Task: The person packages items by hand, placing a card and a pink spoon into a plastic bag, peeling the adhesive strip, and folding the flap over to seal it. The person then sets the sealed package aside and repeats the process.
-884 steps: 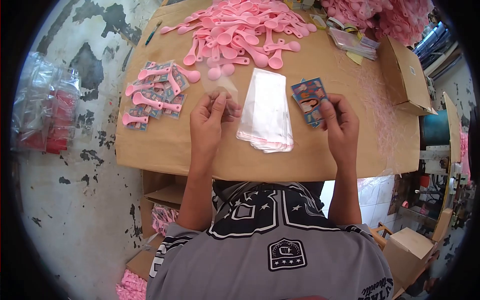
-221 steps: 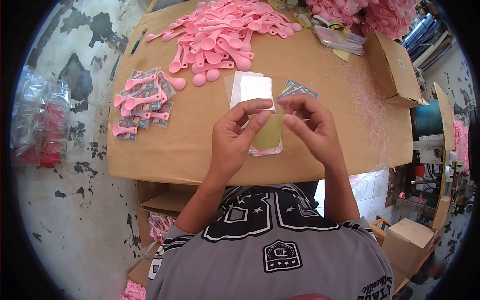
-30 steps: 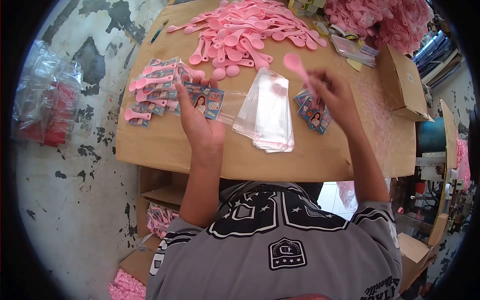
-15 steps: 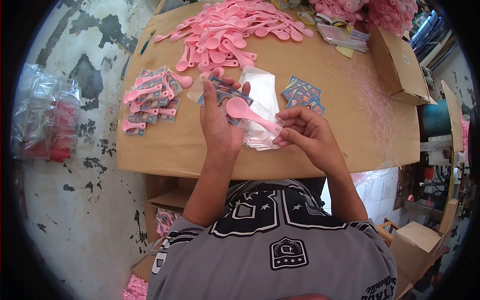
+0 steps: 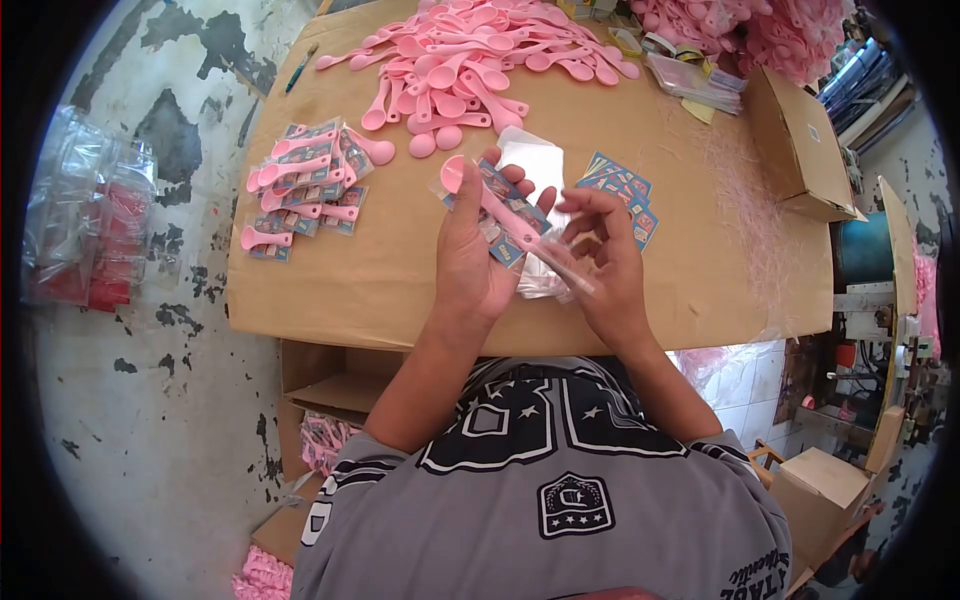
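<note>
My left hand (image 5: 470, 255) grips a clear plastic bag with a pink measuring spoon (image 5: 505, 213) and a blue printed card (image 5: 505, 250) in it. The spoon's bowl points up and left, near my thumb. The bag's clear end flap (image 5: 562, 268) sticks out toward my right hand (image 5: 612, 265), whose curled fingers are close beside it. What these fingers pinch is blurred and see-through. Under my hands lies a stack of clear bags (image 5: 535, 160). Blue printed cards (image 5: 620, 190) lie fanned just beyond my right hand.
Bagged spoons with cards (image 5: 305, 175) are heaped at the left. A large pile of loose pink spoons (image 5: 470, 60) covers the far side. A cardboard box (image 5: 795, 145) stands at the right, near plastic shreds (image 5: 735, 200). A pen (image 5: 300, 70) lies far left.
The spoon in its bag has turned steeper and shifted, its bowl now nearer my left thumb. My right hand has left the handle end and the flap now sticks out, blurred.
</note>
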The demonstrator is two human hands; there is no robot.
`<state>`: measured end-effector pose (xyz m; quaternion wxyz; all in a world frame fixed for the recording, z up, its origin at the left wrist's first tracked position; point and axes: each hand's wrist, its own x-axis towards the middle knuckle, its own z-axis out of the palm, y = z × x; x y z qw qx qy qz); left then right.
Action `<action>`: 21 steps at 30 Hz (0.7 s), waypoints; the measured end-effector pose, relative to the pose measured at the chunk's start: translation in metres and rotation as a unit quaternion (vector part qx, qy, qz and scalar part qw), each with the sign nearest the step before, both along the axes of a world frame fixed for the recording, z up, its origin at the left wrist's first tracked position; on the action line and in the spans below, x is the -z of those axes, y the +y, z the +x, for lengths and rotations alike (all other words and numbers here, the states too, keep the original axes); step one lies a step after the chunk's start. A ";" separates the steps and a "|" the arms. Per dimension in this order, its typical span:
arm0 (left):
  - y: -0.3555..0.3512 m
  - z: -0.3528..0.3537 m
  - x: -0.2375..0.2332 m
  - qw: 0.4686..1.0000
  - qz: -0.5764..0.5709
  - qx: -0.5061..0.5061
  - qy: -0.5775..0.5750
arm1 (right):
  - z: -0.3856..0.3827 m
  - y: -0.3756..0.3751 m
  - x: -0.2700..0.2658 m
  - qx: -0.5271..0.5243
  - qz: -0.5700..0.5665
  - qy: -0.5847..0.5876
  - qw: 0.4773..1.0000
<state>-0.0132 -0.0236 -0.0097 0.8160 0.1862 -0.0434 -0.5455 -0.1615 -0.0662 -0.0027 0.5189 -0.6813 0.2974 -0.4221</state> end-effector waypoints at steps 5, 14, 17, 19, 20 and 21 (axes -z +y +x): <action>-0.002 0.016 0.009 0.999 0.012 0.019 0.043 | -0.022 -0.018 -0.016 -0.110 -0.301 0.043 0.946; 0.001 0.013 -0.014 0.990 -0.024 0.133 0.038 | -0.027 -0.037 -0.023 -0.004 -0.400 0.168 0.901; -0.001 0.002 -0.012 0.986 -0.009 0.164 0.014 | -0.017 -0.033 -0.023 -0.045 -0.415 0.148 0.896; 0.000 -0.006 -0.018 0.984 0.007 0.175 -0.010 | -0.018 -0.038 -0.022 -0.048 -0.418 0.119 0.900; -0.001 -0.005 -0.016 0.984 0.029 0.174 -0.036 | -0.019 -0.040 -0.022 -0.050 -0.419 0.105 0.901; 0.000 -0.001 -0.011 0.982 0.051 0.172 -0.063 | -0.022 -0.042 -0.023 -0.068 -0.384 0.085 0.917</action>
